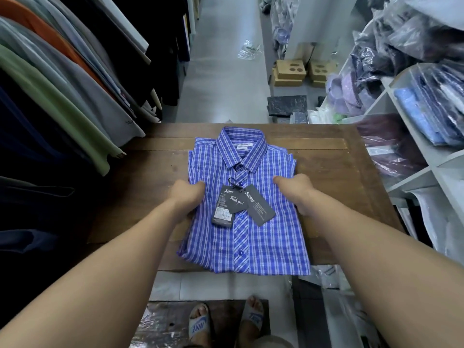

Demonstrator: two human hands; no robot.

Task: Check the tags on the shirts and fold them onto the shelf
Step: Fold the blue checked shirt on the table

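Left hand point(187, 197) and right hand point(297, 190) grip the shirt point(263, 247) by its edges.
An uneven lift could slump the folds.

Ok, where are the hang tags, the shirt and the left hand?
hang tags point(238, 200): head view, middle dark card.
shirt point(273, 242): head view, lower front panel.
left hand point(187, 194): head view, back of hand.

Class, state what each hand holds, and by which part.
The left hand and right hand grip the folded blue shirt by its two side edges.
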